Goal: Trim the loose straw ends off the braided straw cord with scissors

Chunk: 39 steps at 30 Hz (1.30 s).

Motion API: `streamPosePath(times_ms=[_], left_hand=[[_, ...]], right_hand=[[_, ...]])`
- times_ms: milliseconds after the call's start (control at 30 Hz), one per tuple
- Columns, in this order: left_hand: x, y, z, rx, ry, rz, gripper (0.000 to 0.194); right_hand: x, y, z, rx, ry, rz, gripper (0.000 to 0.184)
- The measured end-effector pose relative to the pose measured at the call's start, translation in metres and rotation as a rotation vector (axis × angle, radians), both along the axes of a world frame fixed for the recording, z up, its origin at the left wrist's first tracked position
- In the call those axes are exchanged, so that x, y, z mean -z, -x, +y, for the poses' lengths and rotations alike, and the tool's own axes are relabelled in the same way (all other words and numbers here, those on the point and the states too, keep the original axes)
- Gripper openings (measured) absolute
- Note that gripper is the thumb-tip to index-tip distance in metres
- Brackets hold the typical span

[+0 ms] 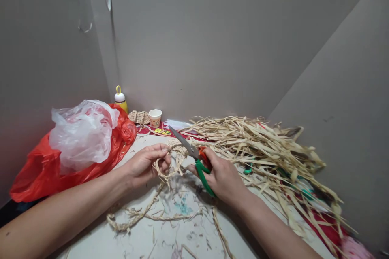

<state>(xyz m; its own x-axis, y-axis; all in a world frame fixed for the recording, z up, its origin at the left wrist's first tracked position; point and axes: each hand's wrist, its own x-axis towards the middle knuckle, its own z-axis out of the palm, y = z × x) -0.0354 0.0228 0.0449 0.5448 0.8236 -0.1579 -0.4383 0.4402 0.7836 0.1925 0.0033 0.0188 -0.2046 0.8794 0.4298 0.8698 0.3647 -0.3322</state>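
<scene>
Between thumb and fingers, my left hand (152, 162) pinches a braided straw cord (153, 196), whose upper end is looped and frayed. The rest of the cord trails down and curls across the table. My right hand (223, 174) grips scissors (202, 170) with one green and one orange handle. Their blades point up and to the left, just above the frayed part of the cord, and look nearly closed. Whether the blades touch any straw I cannot tell.
A big heap of dry straw strips (261, 141) covers the table's right side. On the left lie red and white plastic bags (85, 133). A yellow bottle (120, 101), a woven straw piece (139, 117) and a paper cup (155, 118) stand along the back. Straw scraps litter the white table (136, 247).
</scene>
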Motion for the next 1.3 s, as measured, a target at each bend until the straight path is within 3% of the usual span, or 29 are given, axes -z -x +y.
streamPosePath(times_ms=[233, 433, 700, 1000, 1300], left_hand=[[-0.012, 0.006, 0.004, -0.013, -0.028, -0.049, 0.011], [-0.022, 0.008, 0.001, 0.044, 0.017, -0.143, 0.017], [-0.016, 0.006, -0.001, 0.066, -0.026, -0.132, 0.005], [-0.019, 0.001, -0.003, -0.059, -0.100, 0.031, 0.021], [-0.016, 0.000, -0.002, -0.127, -0.127, 0.055, 0.020]], right_hand=[[-0.001, -0.001, 0.000, -0.080, -0.078, -0.141, 0.019], [0.000, -0.001, 0.002, -0.069, -0.218, -0.225, 0.028], [0.003, -0.003, 0.002, -0.032, -0.333, -0.229, 0.025], [0.003, -0.005, 0.001, 0.005, -0.351, -0.217, 0.034], [0.003, -0.005, 0.000, 0.008, -0.388, -0.209, 0.033]])
